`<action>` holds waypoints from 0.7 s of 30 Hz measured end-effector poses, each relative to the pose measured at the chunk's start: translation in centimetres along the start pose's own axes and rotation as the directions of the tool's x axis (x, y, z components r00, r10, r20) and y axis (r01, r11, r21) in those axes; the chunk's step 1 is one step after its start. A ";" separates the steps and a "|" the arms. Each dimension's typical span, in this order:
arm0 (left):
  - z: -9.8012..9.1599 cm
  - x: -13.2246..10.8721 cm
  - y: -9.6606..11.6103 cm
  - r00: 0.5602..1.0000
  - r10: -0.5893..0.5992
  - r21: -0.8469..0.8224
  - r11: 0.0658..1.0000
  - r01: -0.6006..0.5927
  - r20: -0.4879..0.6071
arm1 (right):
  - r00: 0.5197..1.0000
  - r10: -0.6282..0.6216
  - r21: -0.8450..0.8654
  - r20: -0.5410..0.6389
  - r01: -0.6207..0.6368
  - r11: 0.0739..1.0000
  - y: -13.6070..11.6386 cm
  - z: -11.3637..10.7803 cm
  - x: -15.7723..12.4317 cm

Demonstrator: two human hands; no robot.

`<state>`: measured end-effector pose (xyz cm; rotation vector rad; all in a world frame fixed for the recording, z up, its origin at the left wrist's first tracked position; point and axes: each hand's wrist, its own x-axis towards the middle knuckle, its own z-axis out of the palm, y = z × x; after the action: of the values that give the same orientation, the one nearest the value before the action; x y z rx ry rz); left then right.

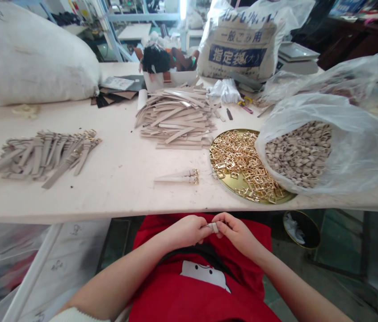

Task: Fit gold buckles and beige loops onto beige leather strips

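Note:
Over my lap, just below the table's front edge, my left hand (192, 230) and my right hand (232, 230) meet with fingers pinched. Between them is a small beige strap piece (213, 227), mostly covered by my fingers; whether a buckle is on it I cannot tell. On the table ahead lie a few finished-looking straps with gold buckles (178, 177). To their right, a round gold tray (234, 182) carries many loose gold buckles (239, 154). A plastic bag (353, 147) full of small beige loops (299, 154) rests against the tray.
A pile of flat beige strips (178, 116) lies mid-table, with buckled straps (44, 154) heaped at left. Behind stand a big white sack (31, 53), a white box (158, 81) and a printed bag (239, 44). A round bin (301, 229) is below the table at right.

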<state>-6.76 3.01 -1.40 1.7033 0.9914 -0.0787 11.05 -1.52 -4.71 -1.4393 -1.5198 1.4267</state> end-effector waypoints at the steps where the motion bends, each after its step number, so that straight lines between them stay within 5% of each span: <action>1: -0.3 -0.2 0.0 1.000 0.003 0.012 1.000 -0.003 0.000 | 0.999 -0.052 -0.045 0.008 0.052 0.998 -0.1 -0.1 0.1; 6: -1.5 -1.1 0.1 0.999 0.026 -0.032 0.999 -0.027 -0.025 | 0.965 -0.252 -0.228 0.071 0.262 0.938 -1.9 -0.6 0.6; 16: 0.3 -0.5 -1.2 0.993 -0.053 -0.176 0.984 0.034 -0.104 | 0.990 -0.140 -0.263 -0.007 0.133 0.956 -2.2 0.0 0.2; 21: -3.3 -0.4 -2.1 0.968 -0.015 0.030 0.999 0.023 -0.252 | 0.991 -0.119 -0.338 -0.059 0.093 0.936 -2.0 -1.2 0.8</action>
<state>-9.72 5.57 -1.58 1.7638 1.1992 0.1123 11.39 -0.04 -2.70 -1.5600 -1.8251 1.0697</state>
